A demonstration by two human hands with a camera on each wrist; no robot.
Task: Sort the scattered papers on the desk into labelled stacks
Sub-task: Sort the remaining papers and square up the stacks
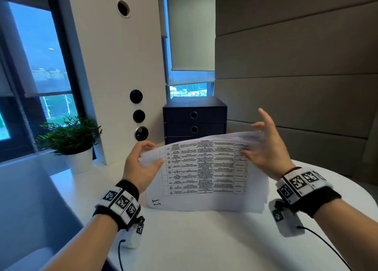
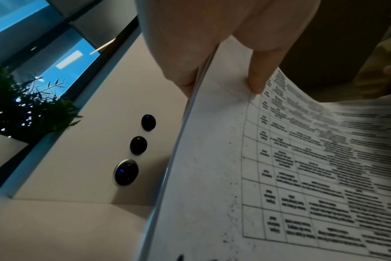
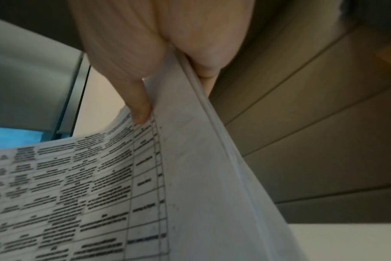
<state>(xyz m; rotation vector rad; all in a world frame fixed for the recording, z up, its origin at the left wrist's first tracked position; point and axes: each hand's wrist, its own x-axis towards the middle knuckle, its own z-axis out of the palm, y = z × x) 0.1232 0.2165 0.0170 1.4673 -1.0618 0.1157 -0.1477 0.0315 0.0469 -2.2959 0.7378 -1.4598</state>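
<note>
White desk (image 1: 184, 240) by the window holds no labelled stacks yet, so sorting looks barely begun: the left hand (image 1: 141, 166) and right hand (image 1: 266, 150) each pinch a side of the papers (image 1: 204, 168), stood upright on their lower edge.

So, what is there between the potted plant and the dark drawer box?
In the head view, a white column with three round dark buttons stands between the potted plant and the drawer box.
</note>
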